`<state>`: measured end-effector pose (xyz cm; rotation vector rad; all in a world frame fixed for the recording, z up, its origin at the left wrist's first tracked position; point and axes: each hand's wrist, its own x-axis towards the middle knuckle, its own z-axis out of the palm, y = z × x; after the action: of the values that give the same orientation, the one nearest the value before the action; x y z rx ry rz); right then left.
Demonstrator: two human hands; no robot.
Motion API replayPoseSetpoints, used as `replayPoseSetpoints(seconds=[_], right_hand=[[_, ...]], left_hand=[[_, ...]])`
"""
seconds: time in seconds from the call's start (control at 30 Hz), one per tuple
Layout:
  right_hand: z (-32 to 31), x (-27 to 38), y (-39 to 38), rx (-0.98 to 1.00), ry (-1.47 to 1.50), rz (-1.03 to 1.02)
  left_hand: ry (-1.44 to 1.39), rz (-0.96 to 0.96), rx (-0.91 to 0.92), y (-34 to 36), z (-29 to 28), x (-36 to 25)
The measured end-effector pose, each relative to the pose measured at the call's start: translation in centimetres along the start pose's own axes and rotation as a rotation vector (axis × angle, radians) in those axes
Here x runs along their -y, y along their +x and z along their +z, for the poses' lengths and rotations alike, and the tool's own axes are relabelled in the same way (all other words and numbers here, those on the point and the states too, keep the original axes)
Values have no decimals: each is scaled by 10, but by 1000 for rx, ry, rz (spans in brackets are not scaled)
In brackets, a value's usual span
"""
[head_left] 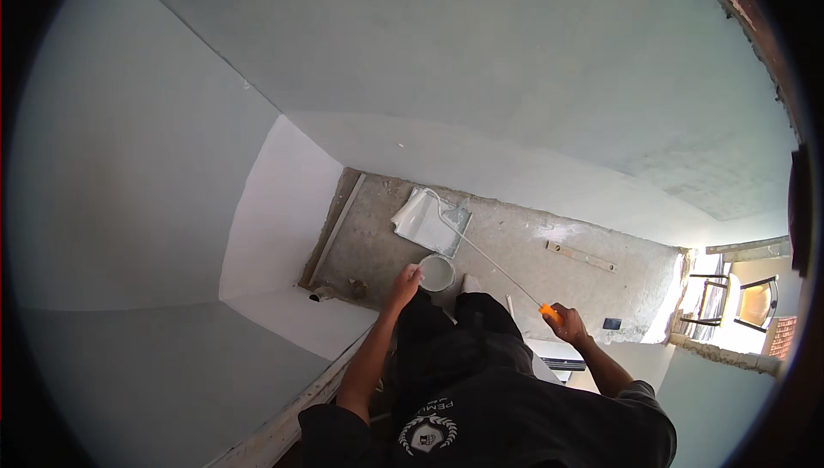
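My right hand (568,325) is closed around the orange handle of a long paint roller (491,260). The roller's thin pale rod runs to the far left, where its white sleeve (410,209) lies at the left side of a paint tray (438,232) on the floor. Nearer to me, my left hand (407,284) grips the left rim of a round bucket (439,274) with pale grey-white paint or liquid in it. The bucket sits just in front of my legs, beside the near edge of the tray.
Grey walls with a white lower band enclose the rough concrete floor (369,219). A wooden strip (337,229) lies along the left wall. To the right are a pale level-like bar (582,255) and a small dark blue object (612,324). A chair (754,303) stands beyond the opening.
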<state>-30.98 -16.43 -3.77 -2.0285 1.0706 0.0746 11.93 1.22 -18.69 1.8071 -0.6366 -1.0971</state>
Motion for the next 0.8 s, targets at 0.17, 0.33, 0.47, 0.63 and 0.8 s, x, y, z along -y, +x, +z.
replayPoseSetpoints(seconds=[0.17,0.33,0.47,0.63,0.8], right_hand=[[-32,34,-31,-154,53,-48],[-47,42,-44,-328,101,-74],[-31,28,-44,-496,198,-74],[-8,40,-28,-558,262,-52],[2,43,-14,-628,332,-75]], left_hand=[[-145,107,240,15,47,-122],[-272,186,406,11,89,-260],[-228,270,456,6,133,-323],[-128,399,443,22,166,-332],[-271,408,399,14,167,-352]])
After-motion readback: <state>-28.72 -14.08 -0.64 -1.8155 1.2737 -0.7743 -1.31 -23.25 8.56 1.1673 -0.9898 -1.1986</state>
